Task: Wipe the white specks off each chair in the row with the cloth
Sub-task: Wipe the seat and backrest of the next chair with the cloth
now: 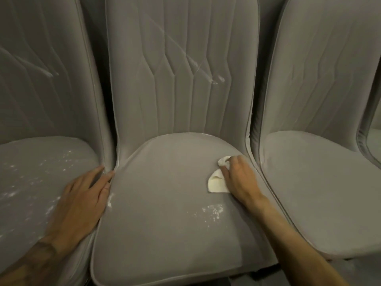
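Three grey upholstered chairs stand side by side. On the middle chair (165, 195) a patch of white specks (212, 211) lies near the seat's front right, a smear sits by its left edge, and white streaks cross its backrest. My right hand (240, 180) presses a crumpled white cloth (216, 178) onto the right side of this seat, fingers curled over it. My left hand (84, 199) rests flat with straight fingers across the gap between the left and middle seats. The left chair (37, 172) carries several white specks on its seat and streaks on its backrest.
The right chair (321, 182) shows a seat with no distinct specks, only a pale sheen. A fourth chair's edge (371, 137) appears at the far right. The chairs stand close together with narrow gaps between them.
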